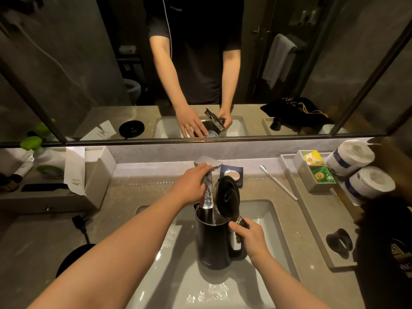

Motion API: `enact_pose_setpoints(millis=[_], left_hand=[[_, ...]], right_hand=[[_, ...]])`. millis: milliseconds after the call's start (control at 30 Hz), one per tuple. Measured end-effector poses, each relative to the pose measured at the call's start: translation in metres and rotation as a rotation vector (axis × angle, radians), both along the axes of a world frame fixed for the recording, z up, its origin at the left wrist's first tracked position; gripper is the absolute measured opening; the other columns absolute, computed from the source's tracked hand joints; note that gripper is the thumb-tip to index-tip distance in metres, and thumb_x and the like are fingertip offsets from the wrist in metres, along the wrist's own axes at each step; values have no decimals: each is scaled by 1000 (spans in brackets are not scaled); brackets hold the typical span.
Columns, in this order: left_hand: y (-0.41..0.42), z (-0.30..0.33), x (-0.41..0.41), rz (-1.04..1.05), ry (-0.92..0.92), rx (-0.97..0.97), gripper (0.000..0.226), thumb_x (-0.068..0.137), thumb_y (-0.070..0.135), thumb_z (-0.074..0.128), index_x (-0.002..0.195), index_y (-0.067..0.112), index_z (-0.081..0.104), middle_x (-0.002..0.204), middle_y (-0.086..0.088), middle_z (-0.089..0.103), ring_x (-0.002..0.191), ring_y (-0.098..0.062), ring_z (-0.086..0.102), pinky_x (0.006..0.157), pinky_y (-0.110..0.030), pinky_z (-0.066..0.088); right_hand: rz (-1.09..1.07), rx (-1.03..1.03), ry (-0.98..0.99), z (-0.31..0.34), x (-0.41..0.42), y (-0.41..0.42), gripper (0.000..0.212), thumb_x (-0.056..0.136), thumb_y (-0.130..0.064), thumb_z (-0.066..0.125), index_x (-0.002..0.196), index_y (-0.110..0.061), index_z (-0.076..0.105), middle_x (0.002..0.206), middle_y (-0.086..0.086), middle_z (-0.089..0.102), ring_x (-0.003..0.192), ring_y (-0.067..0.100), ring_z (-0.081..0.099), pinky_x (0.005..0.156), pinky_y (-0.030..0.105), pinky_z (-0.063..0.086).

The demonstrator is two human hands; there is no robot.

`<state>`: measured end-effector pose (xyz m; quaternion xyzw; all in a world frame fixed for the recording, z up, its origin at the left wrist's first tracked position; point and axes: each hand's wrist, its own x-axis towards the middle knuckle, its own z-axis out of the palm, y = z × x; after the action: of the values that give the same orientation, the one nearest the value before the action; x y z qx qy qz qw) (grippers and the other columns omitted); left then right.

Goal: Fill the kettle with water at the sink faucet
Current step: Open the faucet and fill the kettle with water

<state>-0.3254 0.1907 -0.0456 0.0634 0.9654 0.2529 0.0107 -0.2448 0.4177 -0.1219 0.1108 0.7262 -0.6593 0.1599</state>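
One kettle (211,244) upright | lid (227,197) open | handle toward right hand (249,237)

The scene is dim and warm-toned, lit mostly by a strip of light under the mirror (200,63) that brightens the backsplash and counter (138,186). Glare glints off the faucet (208,162) and the wet sink (263,219) basin, where the kettle (211,241) casts a soft shadow. Wide-angle distortion bends the edges, and the dark corners are soft and murky.
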Motion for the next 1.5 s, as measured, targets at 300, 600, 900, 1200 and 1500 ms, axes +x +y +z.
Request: enact_pose_setpoints(millis=[300, 600, 900, 1200, 1500], left_hand=[[1, 1, 3, 0, -23, -11, 64, 89, 15, 51, 147, 29, 26, 157, 3, 25, 139, -21, 28, 110, -41, 31], [1, 3, 6, 0, -35, 0, 68, 88, 13, 52, 147, 30, 24, 158, 2, 21, 139, -23, 26, 112, -41, 28], [1, 3, 7, -4, -45, -28, 71, 88, 13, 53, 148, 34, 20, 158, 5, 19, 138, -23, 28, 109, -40, 29], [2, 2, 9, 1, -55, -52, 77, 86, 14, 57, 148, 36, 16, 159, 6, 15, 138, -23, 28, 106, -40, 33], [2, 3, 9, -9, -61, -61, 78, 86, 13, 56, 148, 36, 15, 159, 5, 13, 138, -25, 28, 107, -40, 32]], right_hand=[[-6, 17, 0, -1, 2, -3, 16, 84, -18, 75, 70, -14, 69, 51, -10, 61, 59, 22, 54, 58, 33, 46], [-14, 22, -10, -3, 1, -3, 20, 82, -20, 77, 65, -14, 67, 49, -9, 60, 57, 21, 53, 57, 33, 46], [-13, 31, -10, -2, 1, -4, 20, 83, -20, 77, 66, -16, 67, 49, -10, 61, 58, 21, 55, 57, 32, 46], [-16, 6, -19, 1, 2, -8, 22, 84, -17, 76, 64, -16, 66, 48, -10, 61, 59, 22, 54, 57, 31, 46], [-30, -20, -22, 2, 3, -6, 23, 82, -14, 77, 62, -17, 66, 47, -10, 58, 56, 22, 50, 52, 27, 44]])
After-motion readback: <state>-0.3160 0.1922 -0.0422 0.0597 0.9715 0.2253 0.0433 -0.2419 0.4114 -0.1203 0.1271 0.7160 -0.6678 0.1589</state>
